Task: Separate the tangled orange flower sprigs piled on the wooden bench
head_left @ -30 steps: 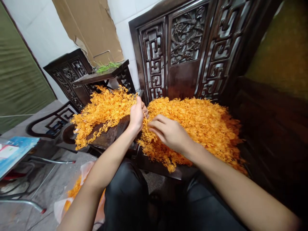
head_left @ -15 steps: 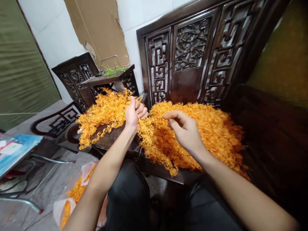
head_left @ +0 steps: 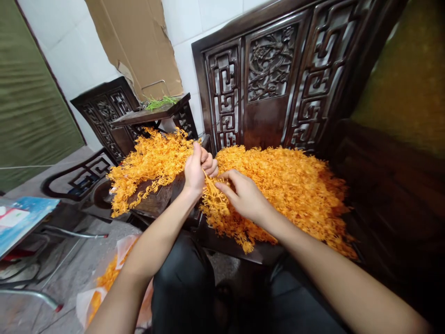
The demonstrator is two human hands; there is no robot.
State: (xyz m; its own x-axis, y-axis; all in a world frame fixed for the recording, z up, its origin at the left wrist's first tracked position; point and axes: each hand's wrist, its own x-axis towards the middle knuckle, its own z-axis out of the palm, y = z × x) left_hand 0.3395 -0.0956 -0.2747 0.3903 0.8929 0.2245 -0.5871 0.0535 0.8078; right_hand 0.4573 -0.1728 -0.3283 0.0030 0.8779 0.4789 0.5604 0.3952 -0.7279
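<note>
My left hand [head_left: 200, 168] is closed round thin orange strands, and a frilly bunch [head_left: 214, 197] hangs below its fingers. Close to its right, my right hand [head_left: 239, 192] pinches at that bunch with thumb and forefinger; what lies between the fingertips is too small to make out. Behind and right of my hands a large heap of orange frilly strands [head_left: 292, 185] covers the dark wooden seat. A smaller orange heap [head_left: 153, 155] lies left of my left hand on a dark wooden surface.
Carved dark wooden chair backs [head_left: 267, 116] stand against the wall. Green stems [head_left: 162, 102] lie on a small raised wooden stand [head_left: 139, 118]. At the left is a blue-topped table [head_left: 38, 208] with metal legs. A plastic bag with orange pieces [head_left: 107, 278] sits on the floor.
My right hand has moved left and down to the bunch beneath my left hand. My left hand has shifted slightly to the right, still holding the strands. The view has shifted a little.
</note>
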